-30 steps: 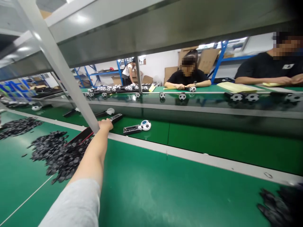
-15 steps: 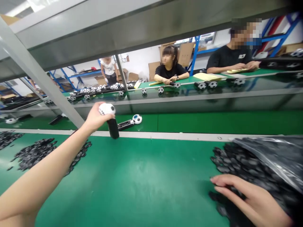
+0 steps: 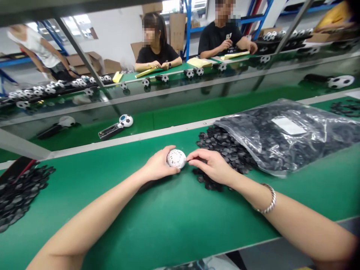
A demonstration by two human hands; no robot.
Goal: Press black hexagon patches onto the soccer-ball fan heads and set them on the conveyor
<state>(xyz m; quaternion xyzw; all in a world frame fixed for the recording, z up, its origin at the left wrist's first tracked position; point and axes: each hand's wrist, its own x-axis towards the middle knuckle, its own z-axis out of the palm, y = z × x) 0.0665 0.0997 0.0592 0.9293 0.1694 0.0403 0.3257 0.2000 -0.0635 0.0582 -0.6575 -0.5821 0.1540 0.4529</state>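
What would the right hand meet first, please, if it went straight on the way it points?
The white round piece in the left hand: the right hand points left at it, fingertips seemingly at its edge, though contact is unclear.

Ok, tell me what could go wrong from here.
1. The white grilled fan head is held just by fingertips of the left hand and right hand; it might slip onto the green table.
2. The right hand lies over loose black parts spilling from the plastic bag; it may scatter them.

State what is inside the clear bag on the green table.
Small black parts fill the bag and spill from its mouth. A white label lies on top, inside or outside unclear. Deeper parts are covered.
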